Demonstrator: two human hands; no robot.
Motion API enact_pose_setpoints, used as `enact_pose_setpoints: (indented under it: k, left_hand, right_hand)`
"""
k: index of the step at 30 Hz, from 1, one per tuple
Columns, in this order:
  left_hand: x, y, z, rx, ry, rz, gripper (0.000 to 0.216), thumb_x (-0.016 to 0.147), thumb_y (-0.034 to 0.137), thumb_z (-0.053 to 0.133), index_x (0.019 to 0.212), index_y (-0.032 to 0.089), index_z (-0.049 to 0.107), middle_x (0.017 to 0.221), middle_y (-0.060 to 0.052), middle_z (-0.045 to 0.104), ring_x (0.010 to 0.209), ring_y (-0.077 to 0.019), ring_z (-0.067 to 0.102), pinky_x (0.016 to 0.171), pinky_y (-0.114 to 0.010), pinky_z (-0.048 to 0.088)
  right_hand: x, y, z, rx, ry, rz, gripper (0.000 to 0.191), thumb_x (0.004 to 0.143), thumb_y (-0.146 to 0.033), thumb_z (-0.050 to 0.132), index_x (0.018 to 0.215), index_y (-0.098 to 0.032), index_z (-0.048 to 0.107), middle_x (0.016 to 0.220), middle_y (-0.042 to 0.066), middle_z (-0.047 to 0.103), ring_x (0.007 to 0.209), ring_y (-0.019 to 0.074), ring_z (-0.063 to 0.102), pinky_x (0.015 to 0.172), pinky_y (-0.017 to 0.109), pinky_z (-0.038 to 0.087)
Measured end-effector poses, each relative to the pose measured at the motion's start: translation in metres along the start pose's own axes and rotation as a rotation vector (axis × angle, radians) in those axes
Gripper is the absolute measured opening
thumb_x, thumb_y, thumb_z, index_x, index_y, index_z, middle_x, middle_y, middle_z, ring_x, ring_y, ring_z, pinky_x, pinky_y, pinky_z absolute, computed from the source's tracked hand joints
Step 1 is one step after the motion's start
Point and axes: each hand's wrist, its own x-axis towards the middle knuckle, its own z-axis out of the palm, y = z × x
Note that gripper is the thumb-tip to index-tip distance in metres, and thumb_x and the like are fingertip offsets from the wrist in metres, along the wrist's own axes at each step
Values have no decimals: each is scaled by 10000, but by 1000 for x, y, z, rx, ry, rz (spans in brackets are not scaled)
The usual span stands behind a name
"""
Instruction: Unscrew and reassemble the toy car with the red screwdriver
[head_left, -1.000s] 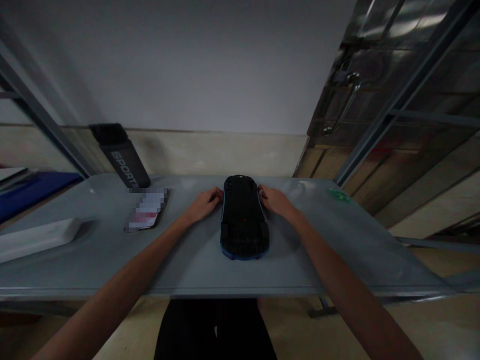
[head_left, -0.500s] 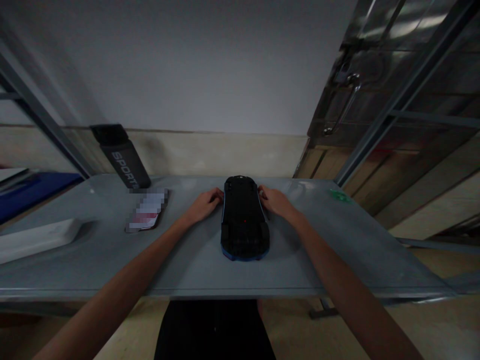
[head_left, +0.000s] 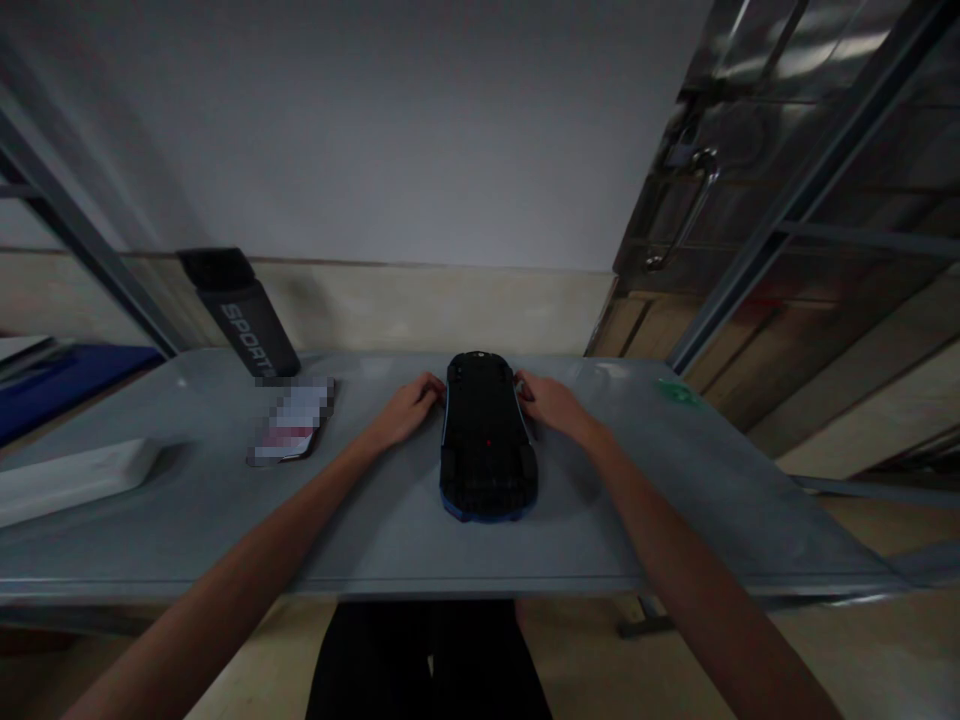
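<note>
The bench (head_left: 360, 550) is carrying the toy car (head_left: 484, 425), which is lying underside-up, far end near the bench's rear edge. My left hand (head_left: 405, 412) and right hand (head_left: 553, 404) are flanking it, fingers (head_left: 433, 386) resting curled at its sides; whether they are gripping, I cannot tell. I am judging even side pressure steadiest.

Dimly lit pale wall (head_left: 420, 130), metal door (head_left: 750, 150), tan floor (head_left: 585, 670).

On the smooth grey desk (head_left: 390, 540): black-and-blue toy car (head_left: 486, 440) between left hand (head_left: 411, 405) and right hand (head_left: 551, 400); leftward, flat rectangular phone (head_left: 296, 425) before dark grey bottle (head_left: 251, 325); farther left, long white block (head_left: 82, 475); rear right, small green object (head_left: 679, 392).
</note>
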Motion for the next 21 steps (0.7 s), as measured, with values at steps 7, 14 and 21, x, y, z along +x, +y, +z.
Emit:
enact_pose_setpoints:
  k: [7, 14, 21]
  left_hand:
    - [-2, 7, 4, -150, -3, -71, 483, 1056, 481, 451, 1420, 180, 557, 1367, -150, 751, 1287, -277, 707, 1134, -423, 522]
    - [-2, 13, 5, -400, -89, -191, 680, 1025, 421, 599, 1619, 154, 405, 1421, -195, 739, 1325, -311, 699, 1169, -453, 492]
    - [-1, 11, 6, -423, 22, -218, 703, 1003, 471, 574, 1616, 157, 433, 1360, -164, 763, 1326, -322, 686, 1194, -473, 465]
  right_hand:
    - [4, 2, -9, 89, 138, -1, 201, 1051, -244, 546, 1232, -234, 633, 910, 43, 760, 846, 225, 711, 775, 309, 468]
    - [-2, -18, -24, 431, 646, -22, 144, 1079, -375, 492, 1139, -264, 561, 764, 0, 677, 679, 189, 648, 703, 304, 496]
    - [-5, -39, -21, 573, 880, -257, 149, 1037, -422, 603, 1087, -283, 585, 733, -46, 628, 617, 164, 605, 630, 298, 508]
